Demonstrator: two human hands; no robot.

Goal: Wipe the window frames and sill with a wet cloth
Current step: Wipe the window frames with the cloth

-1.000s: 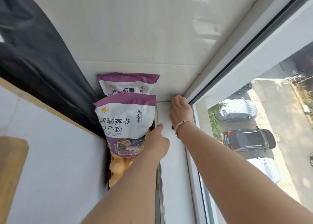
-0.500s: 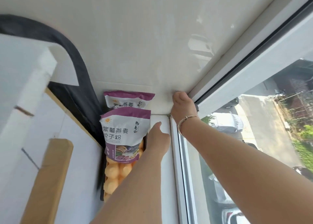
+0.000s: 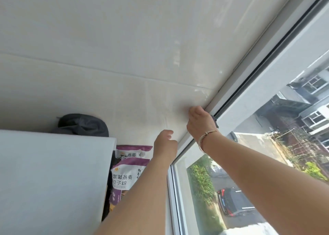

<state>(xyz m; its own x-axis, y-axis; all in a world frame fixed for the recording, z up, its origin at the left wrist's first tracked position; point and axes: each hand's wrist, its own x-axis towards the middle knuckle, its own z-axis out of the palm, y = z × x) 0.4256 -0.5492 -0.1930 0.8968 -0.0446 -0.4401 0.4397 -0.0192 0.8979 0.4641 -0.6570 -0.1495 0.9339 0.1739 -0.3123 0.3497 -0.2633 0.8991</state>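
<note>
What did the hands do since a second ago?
The right hand slid up the window frame from the bottom corner, holding a dark cloth. The left hand let go of the purple bag and lifted. The bags stayed put.

We see a white window frame [image 3: 179, 199] with a black seal line along its upper rail, against cream glossy wall tiles [image 3: 124, 57] with pale grout lines. Two snack bags [image 3: 124, 174] are white with purple bands and dark printed characters, beside a dark grey bundle of fabric [image 3: 81, 125] and a pale grey-white board [image 3: 49, 177]. A gold-toned bracelet [image 3: 204, 138] circles our right wrist, and a dark scrap of cloth [image 3: 215, 122] shows past our right hand [image 3: 200, 121].
</note>
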